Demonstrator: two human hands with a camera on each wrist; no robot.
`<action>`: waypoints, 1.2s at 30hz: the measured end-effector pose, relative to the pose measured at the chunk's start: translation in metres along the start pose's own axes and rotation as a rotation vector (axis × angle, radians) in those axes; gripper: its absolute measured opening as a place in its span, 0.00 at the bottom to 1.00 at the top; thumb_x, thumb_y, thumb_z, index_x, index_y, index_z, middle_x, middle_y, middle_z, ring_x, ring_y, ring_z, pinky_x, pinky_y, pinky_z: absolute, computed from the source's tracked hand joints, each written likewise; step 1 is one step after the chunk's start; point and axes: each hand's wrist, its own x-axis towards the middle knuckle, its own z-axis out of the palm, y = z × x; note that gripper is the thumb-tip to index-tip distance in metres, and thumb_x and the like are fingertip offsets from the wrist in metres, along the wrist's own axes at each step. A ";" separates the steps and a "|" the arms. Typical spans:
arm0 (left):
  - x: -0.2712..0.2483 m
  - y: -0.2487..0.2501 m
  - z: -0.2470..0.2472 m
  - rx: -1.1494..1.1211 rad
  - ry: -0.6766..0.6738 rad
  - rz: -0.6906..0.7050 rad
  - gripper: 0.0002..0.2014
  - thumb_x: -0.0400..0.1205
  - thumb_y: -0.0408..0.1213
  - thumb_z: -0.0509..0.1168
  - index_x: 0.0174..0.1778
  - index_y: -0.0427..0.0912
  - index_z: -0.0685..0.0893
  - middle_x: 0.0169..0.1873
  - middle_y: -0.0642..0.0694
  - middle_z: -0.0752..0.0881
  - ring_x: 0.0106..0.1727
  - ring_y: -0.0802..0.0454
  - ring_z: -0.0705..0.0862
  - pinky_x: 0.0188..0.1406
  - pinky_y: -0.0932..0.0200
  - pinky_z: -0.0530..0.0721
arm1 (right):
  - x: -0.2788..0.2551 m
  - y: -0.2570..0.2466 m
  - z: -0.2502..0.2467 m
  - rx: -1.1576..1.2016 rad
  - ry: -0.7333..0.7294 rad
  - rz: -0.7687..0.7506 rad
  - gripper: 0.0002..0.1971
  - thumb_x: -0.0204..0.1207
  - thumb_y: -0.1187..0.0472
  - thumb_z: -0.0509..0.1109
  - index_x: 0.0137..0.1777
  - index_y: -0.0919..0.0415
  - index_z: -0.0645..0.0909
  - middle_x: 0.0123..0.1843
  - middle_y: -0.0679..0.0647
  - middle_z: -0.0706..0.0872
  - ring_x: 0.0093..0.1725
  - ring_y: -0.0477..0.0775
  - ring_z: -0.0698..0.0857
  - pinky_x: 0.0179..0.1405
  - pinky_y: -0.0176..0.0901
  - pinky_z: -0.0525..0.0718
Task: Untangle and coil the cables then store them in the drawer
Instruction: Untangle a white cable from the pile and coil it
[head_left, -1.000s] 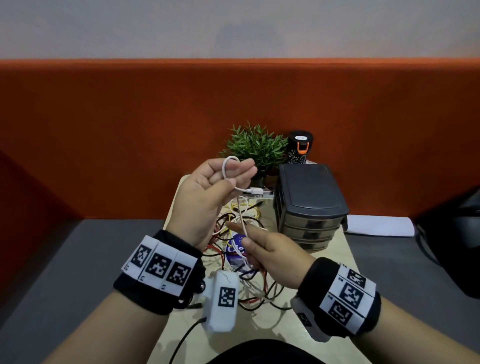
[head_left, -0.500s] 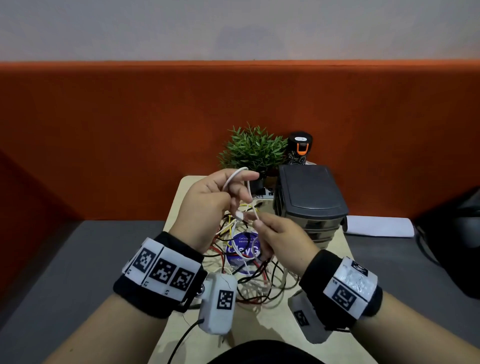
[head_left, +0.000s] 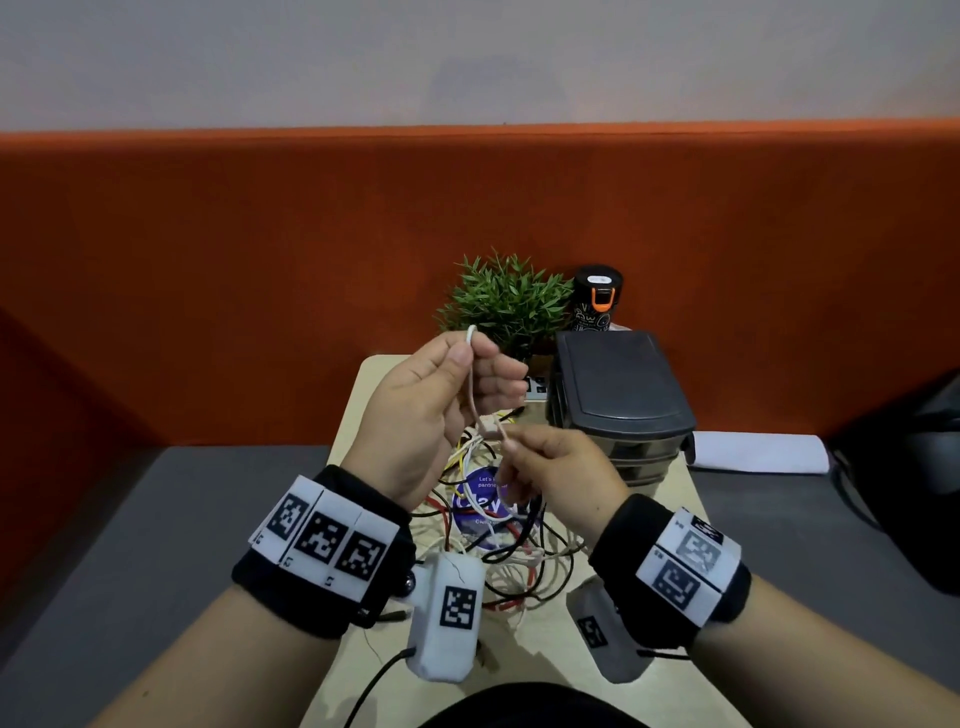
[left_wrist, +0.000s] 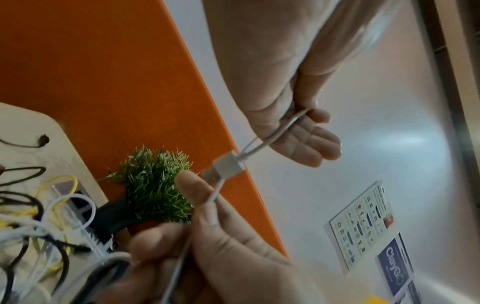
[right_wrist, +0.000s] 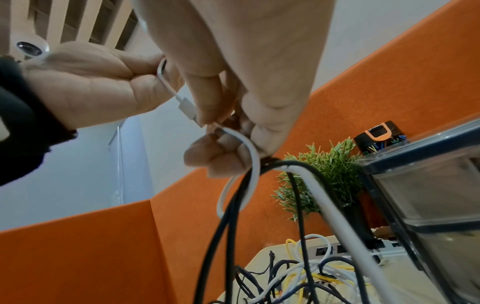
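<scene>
Hands meet above the tabletop (head_left: 358, 410), raised over a tangle of cables (head_left: 498, 551). The left hand (head_left: 431, 415) has its grip pressed together on a small loop of white cable (head_left: 470, 364), thumb against the curled fingers, with the top of the loop sticking out above them. The cable's white plug (left_wrist: 228, 166) hangs just below that hand. The right hand (head_left: 561, 478) pinches the same white cable right beside the plug, between thumb and forefinger; in the right wrist view the cable curves down from there toward the pile, alongside dark cables.

The tangle of black, white, yellow and red cables lies on the tabletop under both hands, partly covering a blue round sticker (head_left: 483, 504). A dark drawer unit (head_left: 618, 395) stands at the right rear of the tabletop, its drawers closed. Behind it are a small green plant (head_left: 509, 301) and a black can (head_left: 597, 301).
</scene>
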 end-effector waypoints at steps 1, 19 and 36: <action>0.001 0.000 0.000 -0.058 0.002 -0.009 0.14 0.88 0.33 0.46 0.46 0.36 0.76 0.37 0.41 0.89 0.39 0.49 0.88 0.47 0.55 0.88 | -0.001 0.001 0.001 -0.011 -0.043 0.013 0.14 0.84 0.68 0.60 0.56 0.50 0.84 0.31 0.55 0.83 0.26 0.49 0.80 0.31 0.38 0.79; 0.005 -0.011 -0.018 0.310 0.047 0.118 0.14 0.88 0.31 0.48 0.43 0.36 0.77 0.39 0.44 0.89 0.45 0.46 0.88 0.53 0.56 0.85 | -0.013 -0.026 -0.006 -0.348 -0.106 -0.117 0.10 0.84 0.59 0.63 0.50 0.47 0.85 0.31 0.48 0.79 0.30 0.45 0.75 0.32 0.41 0.73; -0.011 -0.019 -0.025 0.890 -0.227 0.114 0.18 0.79 0.56 0.55 0.35 0.48 0.82 0.31 0.44 0.79 0.33 0.55 0.75 0.36 0.56 0.71 | 0.000 -0.053 -0.040 -0.105 0.073 -0.392 0.06 0.71 0.54 0.75 0.39 0.49 0.80 0.28 0.53 0.70 0.29 0.49 0.67 0.28 0.35 0.67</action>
